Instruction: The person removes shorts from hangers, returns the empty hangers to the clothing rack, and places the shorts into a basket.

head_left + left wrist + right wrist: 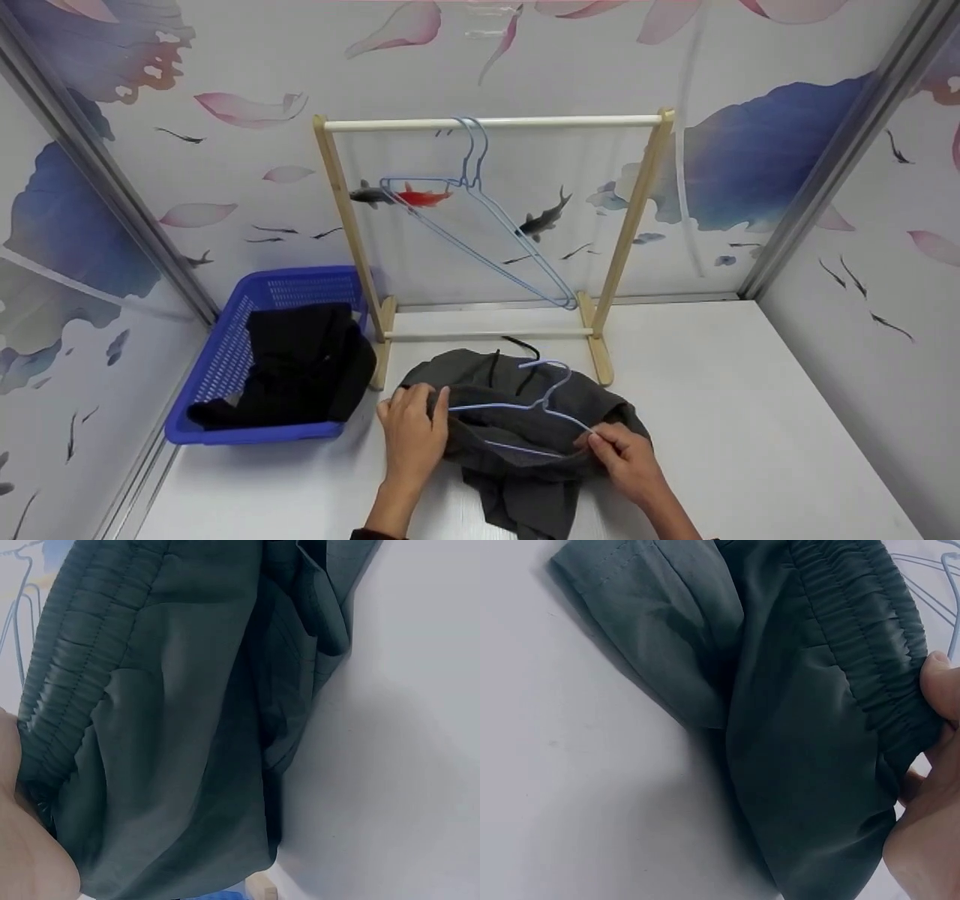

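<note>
A pair of dark grey pants with a gathered elastic waistband and black drawstring lies bunched on the white table. Inside the spread waist sits a light blue hanger, its hook toward the rack. My left hand grips the waistband's left side, fingers over the edge, by the hanger's left end. On the other side my right hand pinches the waistband where the hanger's right arm meets my fingertips. The right wrist view shows the thumb at the waistband's edge; the cloth hides some fingers.
Behind the pants stands a wooden rack with a white rail; two blue hangers hang from it. At left, a blue plastic basket holds black clothing. Patterned panels enclose the table.
</note>
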A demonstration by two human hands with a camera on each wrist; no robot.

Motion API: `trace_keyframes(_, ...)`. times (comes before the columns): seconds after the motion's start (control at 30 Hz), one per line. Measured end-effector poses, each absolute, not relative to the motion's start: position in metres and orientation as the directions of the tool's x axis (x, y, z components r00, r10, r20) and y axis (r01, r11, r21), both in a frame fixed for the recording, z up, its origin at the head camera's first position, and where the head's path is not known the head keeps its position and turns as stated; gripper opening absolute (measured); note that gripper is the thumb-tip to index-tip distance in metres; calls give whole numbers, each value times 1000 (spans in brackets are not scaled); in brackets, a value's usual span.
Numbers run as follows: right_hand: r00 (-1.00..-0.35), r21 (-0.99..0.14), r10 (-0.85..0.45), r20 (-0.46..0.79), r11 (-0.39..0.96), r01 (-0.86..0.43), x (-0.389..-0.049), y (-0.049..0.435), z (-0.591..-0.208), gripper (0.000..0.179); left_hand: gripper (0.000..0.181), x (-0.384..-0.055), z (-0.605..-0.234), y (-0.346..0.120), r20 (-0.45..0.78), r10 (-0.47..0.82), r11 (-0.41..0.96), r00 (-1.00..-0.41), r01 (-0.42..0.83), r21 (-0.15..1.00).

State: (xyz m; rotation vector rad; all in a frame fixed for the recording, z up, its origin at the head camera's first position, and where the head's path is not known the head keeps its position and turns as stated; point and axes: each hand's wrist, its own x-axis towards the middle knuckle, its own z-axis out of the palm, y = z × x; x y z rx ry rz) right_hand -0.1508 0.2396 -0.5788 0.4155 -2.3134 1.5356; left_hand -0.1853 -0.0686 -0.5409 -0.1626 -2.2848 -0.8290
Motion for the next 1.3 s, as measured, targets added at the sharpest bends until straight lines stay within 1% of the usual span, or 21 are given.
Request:
trace_keyframes(0.1,-903,-826,-69,425,378,-418,-151,241,-580,25,20,-186,-541,-71,619,-132,775,-775,308,552)
trace_keyframes(0.27,-931,-838,-89,354,411,-359,-149,242,-573,22,20,-187,-539,-74,558,-145,724,-817,297,622)
trace_keyframes(0.33,-941,-833,-93,327,442,-333,-148,242,-569,20,19,-186,-538,-75,545,-147,707,-825,298,641)
trace_keyframes(0.47,-946,-824,-82,313,471,-313,-147,243,-567,16,18,-185,-537,-75,538,-129,678,-833,321,661)
trace_keyframes(0.63,-950,-863,-63,305,403,-304,-147,241,-569,14,17,-186,-536,-76,530,-73,655,-845,360,664)
trace_keyframes(0.7,-946,-876,-54,318,366,-315,-147,240,-570,15,20,-185,-536,-76,520,-57,650,-852,363,667)
trace_keyframes(0.83,-928,-875,-6,372,332,-353,-148,238,-573,13,24,-184,-538,-77,498,-56,629,-866,356,691)
trace_keyframes(0.93,-918,-869,26,396,334,-366,-148,237,-574,12,27,-185,-540,-78,498,-85,608,-863,351,712)
trace_keyframes(1.07,-913,-871,43,406,322,-372,-148,235,-573,12,31,-187,-543,-80,521,-145,587,-841,351,729)
trace_keyframes(1.2,-900,-866,43,434,295,-403,-148,235,-573,10,28,-187,-545,-80,550,-189,584,-813,357,729)
trace_keyframes(1.3,-892,-861,30,450,280,-425,-147,235,-573,10,23,-188,-547,-81,534,-217,568,-818,339,750)
